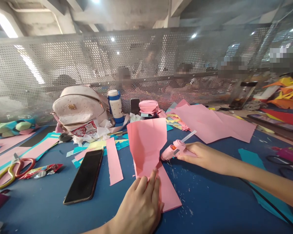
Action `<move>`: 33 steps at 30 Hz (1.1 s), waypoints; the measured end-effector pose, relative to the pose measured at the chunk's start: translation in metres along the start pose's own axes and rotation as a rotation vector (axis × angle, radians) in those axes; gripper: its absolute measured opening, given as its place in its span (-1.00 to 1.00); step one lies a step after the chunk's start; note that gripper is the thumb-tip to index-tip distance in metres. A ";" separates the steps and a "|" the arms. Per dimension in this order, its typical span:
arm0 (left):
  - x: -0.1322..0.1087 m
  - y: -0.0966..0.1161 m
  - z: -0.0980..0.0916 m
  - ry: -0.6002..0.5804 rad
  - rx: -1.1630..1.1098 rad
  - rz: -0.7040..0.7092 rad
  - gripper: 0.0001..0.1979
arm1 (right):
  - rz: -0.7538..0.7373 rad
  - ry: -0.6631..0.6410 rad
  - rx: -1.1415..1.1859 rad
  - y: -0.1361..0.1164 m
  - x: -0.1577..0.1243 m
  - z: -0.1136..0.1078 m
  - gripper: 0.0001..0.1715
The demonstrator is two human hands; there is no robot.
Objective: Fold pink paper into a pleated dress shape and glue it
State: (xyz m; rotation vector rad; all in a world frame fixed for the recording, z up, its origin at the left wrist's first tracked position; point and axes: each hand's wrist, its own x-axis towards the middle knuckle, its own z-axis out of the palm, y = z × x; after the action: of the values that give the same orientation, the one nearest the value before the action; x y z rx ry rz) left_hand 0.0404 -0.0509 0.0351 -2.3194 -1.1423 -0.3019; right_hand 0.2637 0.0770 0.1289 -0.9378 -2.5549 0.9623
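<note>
A folded pink paper (148, 143) stands up from the blue table, and a flat pink part (169, 191) spreads toward the front right. My left hand (143, 201) presses on its lower middle, fingers close together on the fold. To the right, my right hand (200, 157) is wrapped round a pink glue gun (174, 150) with a clear glue stick jutting from its back. The gun's nozzle points left, at the edge of the folded paper; whether it touches cannot be made out. A pink strip (114, 161) lies left of the paper.
A black phone (84, 177), scissors (13, 170) and a candy wrapper (42, 170) lie at left. Behind are a white backpack (80, 104), a bottle (116, 105), paper scraps and a large pink sheet (210, 122). People show behind a perforated screen (88, 55). A cable crosses the right.
</note>
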 end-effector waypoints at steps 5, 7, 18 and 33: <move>0.001 0.000 0.000 0.028 0.002 -0.015 -0.57 | -0.015 -0.041 0.042 0.002 -0.002 -0.001 -0.54; 0.001 0.001 0.000 0.026 0.004 -0.015 -0.57 | -0.012 -0.025 0.035 0.003 -0.003 0.000 -0.55; 0.003 0.001 -0.001 0.045 0.010 -0.024 -0.58 | 0.005 0.018 0.033 0.005 -0.007 0.010 -0.51; 0.003 0.001 -0.001 0.055 0.004 -0.038 -0.58 | -0.018 0.013 0.035 0.005 -0.017 0.015 -0.63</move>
State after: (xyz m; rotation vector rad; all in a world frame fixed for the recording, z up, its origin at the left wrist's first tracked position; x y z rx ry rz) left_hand 0.0434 -0.0499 0.0375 -2.2734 -1.1603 -0.3755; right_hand 0.2721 0.0612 0.1142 -0.9069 -2.5229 0.9886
